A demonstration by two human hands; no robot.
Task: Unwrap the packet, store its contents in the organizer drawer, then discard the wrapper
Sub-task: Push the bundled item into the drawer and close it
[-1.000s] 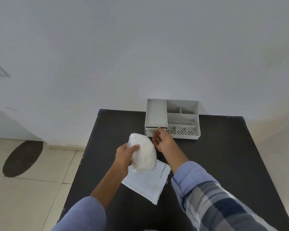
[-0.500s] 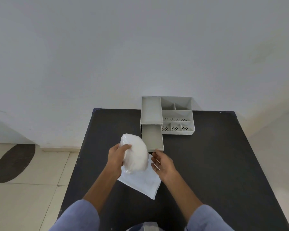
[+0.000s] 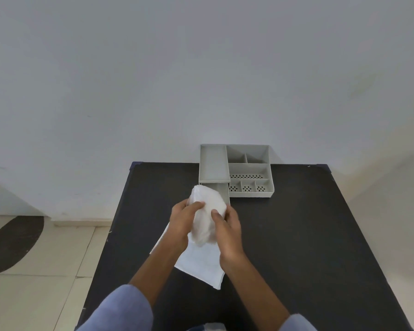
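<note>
**Packet now held in both hands, drawer standing open**

On the black table (image 3: pixel 285 235), set against a pale wall, a grey organizer (image 3: pixel 249 173) is seen at twelve o'clock, touching the far edge. A white cloth (image 3: pixel 201 263) lies flat at about six o'clock from the organizer, partly hidden under the forearms. From the organizer's left column, the drawer (image 3: pixel 222 192) has been pulled out toward the person; a second ago it was shut, with the right hand at its front. Its interior is largely hidden behind the packet.

The packet (image 3: pixel 208 211), a soft white bundle in clear film, is held just above the cloth and directly before the open drawer. A grip is now kept on it from both sides: the left hand (image 3: pixel 184 220) is curled round its nine o'clock side, and the right hand (image 3: pixel 227 223), brought back from the drawer, is closed on its three o'clock side, thumb on top.

With storage made ready, unwrapping is judged to be the step in hand; the film appears unopened.
</note>
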